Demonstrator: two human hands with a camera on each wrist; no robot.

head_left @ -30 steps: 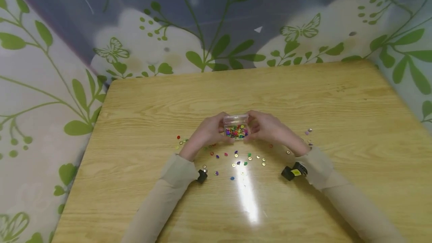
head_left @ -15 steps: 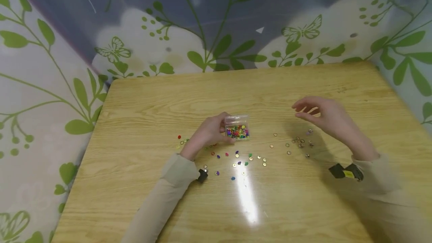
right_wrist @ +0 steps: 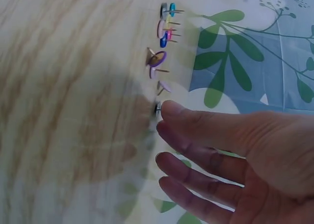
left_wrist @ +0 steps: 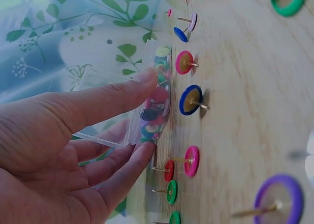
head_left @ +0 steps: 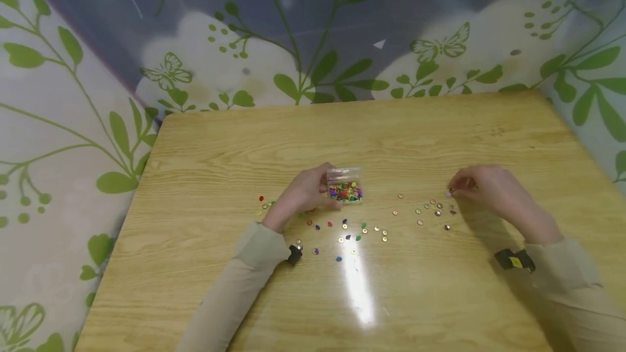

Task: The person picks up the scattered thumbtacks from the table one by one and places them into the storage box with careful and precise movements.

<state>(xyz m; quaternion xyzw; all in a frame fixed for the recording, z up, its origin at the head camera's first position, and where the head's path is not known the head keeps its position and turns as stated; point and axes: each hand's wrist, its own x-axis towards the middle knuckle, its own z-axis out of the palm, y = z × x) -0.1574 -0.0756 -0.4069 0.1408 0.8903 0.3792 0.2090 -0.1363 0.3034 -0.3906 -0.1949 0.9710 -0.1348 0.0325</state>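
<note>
On the table, my left hand (head_left: 304, 188) holds a small clear plastic box (head_left: 344, 174) by its left side, its lid tipped up at the back. Colourful thumbtacks (head_left: 346, 193) fill the box's lower part. In the left wrist view, the thumb lies along the near side of the box and the other fingers curl below it. Over at the right, my right hand (head_left: 491, 192) is down at the tabletop, thumb and forefinger pinching a thumbtack (right_wrist: 157, 108). That tack is mostly hidden behind the thumb tip; the other fingers are loosely bent.
Loose thumbtacks (head_left: 438, 213) lie scattered beside the right hand. Several more tacks (head_left: 344, 226) are spread in front of the box, and a few lie by the left forearm, some with points up. A patterned wall (head_left: 235, 69) stands behind the wooden table (head_left: 274, 140).
My right hand has let go of the box, swung out to the right, and come down on a thumbtack there. The left hand still holds the box in the same place.
</note>
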